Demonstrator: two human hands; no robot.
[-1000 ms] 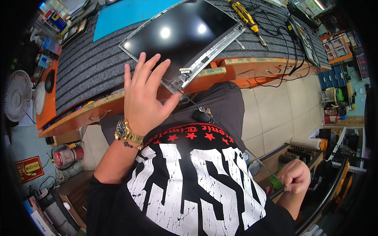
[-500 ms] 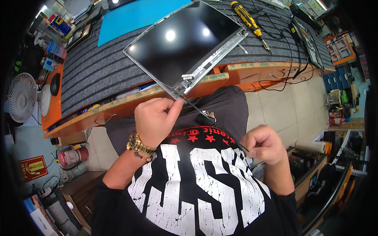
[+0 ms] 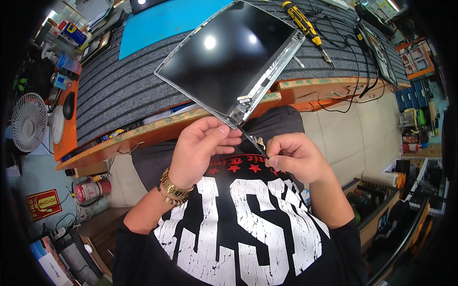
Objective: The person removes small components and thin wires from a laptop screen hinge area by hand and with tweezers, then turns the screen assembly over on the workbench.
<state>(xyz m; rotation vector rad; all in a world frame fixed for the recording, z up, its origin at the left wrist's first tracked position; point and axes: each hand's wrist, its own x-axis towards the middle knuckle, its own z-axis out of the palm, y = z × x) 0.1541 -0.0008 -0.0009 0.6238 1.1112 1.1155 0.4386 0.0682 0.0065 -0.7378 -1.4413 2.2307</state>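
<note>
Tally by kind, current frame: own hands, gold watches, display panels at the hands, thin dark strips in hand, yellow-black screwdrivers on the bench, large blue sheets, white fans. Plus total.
Left hand and right hand: 2
Gold watch: 1
Display panel: 1
Thin dark strip: 1
Yellow-black screwdriver: 1
Large blue sheet: 1
White fan: 1
Total: 8

A: What sort of place are you working in?

B: You're sitting at a workbench (image 3: 310,85) in what's looking like an electronics repair workshop. A bare laptop screen (image 3: 226,57) is lying ahead at 12 o'clock, a yellow-and-black screwdriver (image 3: 302,21) is resting at 1, and what's looking like an opened laptop base (image 3: 381,56) is sitting at 2.

A: And what's surrounding you?

B: Cans and bottles (image 3: 69,63) are crowding 10 o'clock, and blue drawers (image 3: 411,97) are standing between 2 and 3.
</note>
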